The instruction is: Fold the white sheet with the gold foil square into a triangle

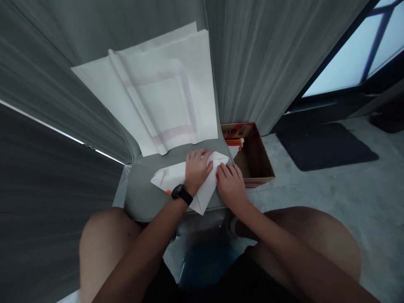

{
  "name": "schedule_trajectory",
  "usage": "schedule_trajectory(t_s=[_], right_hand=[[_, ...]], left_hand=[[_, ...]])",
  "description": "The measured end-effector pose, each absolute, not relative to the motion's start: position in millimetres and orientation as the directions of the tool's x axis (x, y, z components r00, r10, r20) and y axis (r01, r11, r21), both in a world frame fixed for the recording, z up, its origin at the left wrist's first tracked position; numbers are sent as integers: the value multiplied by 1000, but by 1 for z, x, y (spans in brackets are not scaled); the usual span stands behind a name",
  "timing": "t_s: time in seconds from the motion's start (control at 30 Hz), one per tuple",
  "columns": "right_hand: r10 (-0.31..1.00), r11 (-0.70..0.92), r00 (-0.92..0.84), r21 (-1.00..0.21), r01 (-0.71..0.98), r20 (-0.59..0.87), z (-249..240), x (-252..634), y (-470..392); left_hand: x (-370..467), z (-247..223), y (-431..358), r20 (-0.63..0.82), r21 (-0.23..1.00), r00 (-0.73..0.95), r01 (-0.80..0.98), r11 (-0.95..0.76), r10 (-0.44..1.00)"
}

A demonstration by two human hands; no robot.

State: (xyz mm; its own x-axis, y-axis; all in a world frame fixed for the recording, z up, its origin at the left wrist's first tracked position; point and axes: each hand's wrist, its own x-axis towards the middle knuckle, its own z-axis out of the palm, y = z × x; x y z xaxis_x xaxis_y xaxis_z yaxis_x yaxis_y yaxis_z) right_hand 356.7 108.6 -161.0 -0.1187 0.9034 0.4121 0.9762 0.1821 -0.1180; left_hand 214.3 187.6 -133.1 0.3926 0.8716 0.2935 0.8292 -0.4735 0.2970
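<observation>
A white sheet of paper [206,192], folded into a pointed shape with creases and bits of orange-red at its edges, lies on the grey chair seat [142,191]. My left hand [196,169], with a black watch on the wrist, lies across the middle of it, fingers bent and thumb pressing a fold. At the right side of the paper, my right hand [232,185] has its fingers curled over the edge. The undersides of both hands' fingertips are hidden.
Larger white sheets [164,92] with a faint printed frame lean against the chair back. To the right, a cardboard box [267,162] on the floor holds several folded white and orange papers [235,147]. A dark mat [325,145] lies farther right, and grey curtains [252,54] hang behind.
</observation>
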Motion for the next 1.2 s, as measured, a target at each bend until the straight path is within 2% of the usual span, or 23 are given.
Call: schedule_trajectory(t_s=[0.2, 0.6, 0.87, 1.2], right_hand=[[927, 134, -75, -139, 981, 367, -147, 360, 126], [919, 95, -26, -155, 983, 394, -155, 366, 137], [907, 184, -104, -162, 969, 408, -168, 371, 141], [915, 198, -108, -201, 959, 389, -170, 373, 142]], left_hand=[[214, -132, 186, 246, 296, 365, 854, -429, 898], [202, -143, 188, 332, 339, 419, 783, -521, 845], [198, -149, 172, 328, 250, 510, 765, -593, 795], [191, -148, 175, 257, 250, 603, 713, -655, 755]])
